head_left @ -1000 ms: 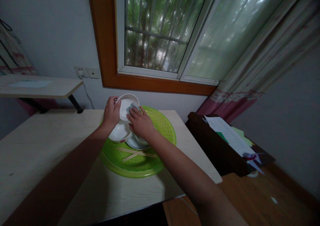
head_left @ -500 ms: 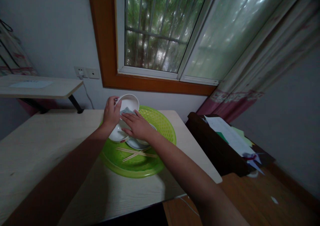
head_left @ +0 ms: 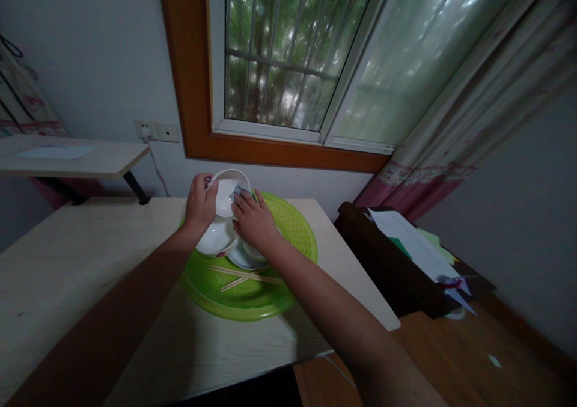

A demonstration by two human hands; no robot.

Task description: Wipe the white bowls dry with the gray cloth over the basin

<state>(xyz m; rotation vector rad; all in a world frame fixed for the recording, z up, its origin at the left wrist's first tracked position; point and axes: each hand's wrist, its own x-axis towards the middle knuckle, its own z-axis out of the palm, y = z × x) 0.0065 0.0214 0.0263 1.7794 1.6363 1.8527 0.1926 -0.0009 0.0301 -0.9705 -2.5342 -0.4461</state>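
Observation:
My left hand [head_left: 201, 202] grips the left rim of a white bowl [head_left: 225, 198], which is tilted so its inside faces me. In my right hand [head_left: 253, 217] a grey-blue cloth [head_left: 238, 192] is pressed against the right side of that bowl's inside. Below the held bowl, a second white bowl [head_left: 217, 238] sits in a round green basket [head_left: 243, 312]. A white plate [head_left: 241, 258] and another bowl [head_left: 253, 252] lie partly hidden under my right hand and wrist. Crossed wooden chopsticks [head_left: 243, 275] rest in the basket nearer to me.
The basket stands on a pale wooden table [head_left: 148, 293]. A raised shelf [head_left: 72, 157] is at the left, and a wall socket [head_left: 157, 131] has a cord plugged in. Beyond the table's right edge, a dark cabinet [head_left: 383, 263] carries papers [head_left: 410, 238]. A window is behind.
My right hand has moved the cloth from the bowl's lower rim to the right side of its inside, its fingers now more curled. My left hand and the bowl stay nearly in place.

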